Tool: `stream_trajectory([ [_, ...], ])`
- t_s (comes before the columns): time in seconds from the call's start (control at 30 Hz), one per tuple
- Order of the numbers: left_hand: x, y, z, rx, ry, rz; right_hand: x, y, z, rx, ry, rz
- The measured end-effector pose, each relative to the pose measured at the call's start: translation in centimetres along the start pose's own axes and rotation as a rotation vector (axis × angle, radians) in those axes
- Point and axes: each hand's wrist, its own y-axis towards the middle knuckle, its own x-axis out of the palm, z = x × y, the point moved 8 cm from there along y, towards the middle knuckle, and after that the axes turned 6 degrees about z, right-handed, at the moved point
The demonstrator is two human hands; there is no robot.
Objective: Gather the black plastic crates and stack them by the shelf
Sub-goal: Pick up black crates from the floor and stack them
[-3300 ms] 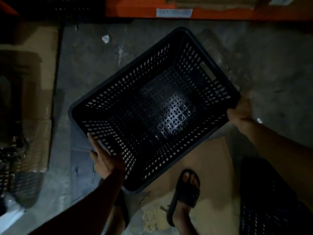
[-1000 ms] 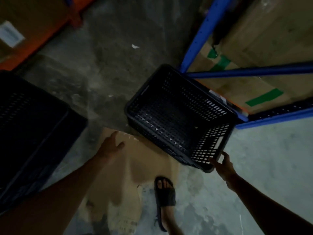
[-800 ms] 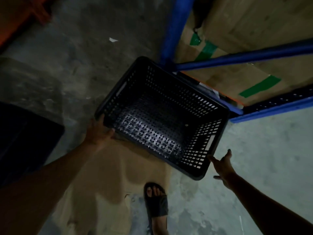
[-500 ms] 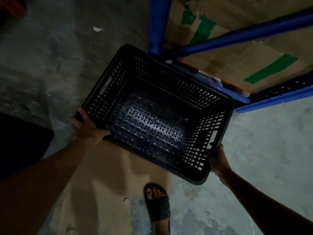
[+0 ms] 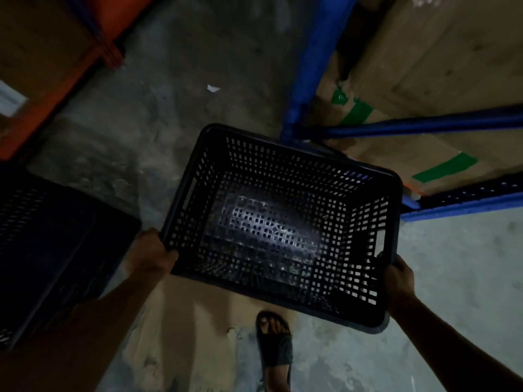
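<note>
A black perforated plastic crate fills the middle of the head view, open side up and lifted off the floor. My left hand grips its left near corner. My right hand grips its right end below the handle slot. Another black crate sits on the floor at the left, dark and partly cut off by the frame edge. The blue shelf upright stands just beyond the held crate's far edge.
Cardboard boxes with green tape fill the blue shelf at the right. An orange rack runs along the upper left. Flat cardboard lies on the concrete floor under the crate, beside my sandalled foot.
Half a second ago the crate was close against the blue shelf; it now sits lower in view and further from the upright, with both hands gripping its ends. The other crate has come back into view.
</note>
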Motion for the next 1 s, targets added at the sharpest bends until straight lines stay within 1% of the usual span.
stream_trajectory([
  [0.1,-4.7,-1.3,-3.1,-0.074,-0.071,0.017,-0.6,-3.1,-4.9,-0.059,0.002,-0.015],
  [0.13,-7.1,-1.8,-4.5,-0.101,-0.118,0.032,-0.6,-4.8,-7.0,-0.072,0.001,-0.028],
  [0.33,-18.8,-4.3,-11.5,-0.113,-0.522,0.176,1.7,-14.1,-16.5,-0.190,-0.032,-0.136],
  [0.37,-20.8,-4.8,-14.2,-0.118,-0.580,0.209,3.1,-16.6,-18.0,-0.235,-0.040,-0.172],
  [0.43,-22.4,-4.9,-17.4,-0.105,-0.647,0.265,5.0,-19.8,-20.2,-0.299,-0.059,-0.227],
  [0.53,-25.4,-5.1,-25.3,-0.136,-0.712,0.370,10.2,-26.3,-22.7,-0.364,-0.083,-0.306],
  [0.63,-26.7,-5.5,-32.3,-0.186,-0.735,0.421,15.4,-31.9,-24.2,-0.437,-0.082,-0.383],
  [0.73,-27.0,-5.6,-40.3,-0.302,-0.796,0.446,21.7,-37.7,-24.8,-0.493,-0.160,-0.451],
  [0.87,-25.2,-5.8,-48.9,-0.477,-0.899,0.422,29.7,-44.1,-24.4,-0.529,-0.238,-0.548],
  [1.0,-22.5,-6.1,-54.4,-0.601,-1.064,0.407,36.7,-48.3,-23.6,-0.557,-0.311,-0.650],
])
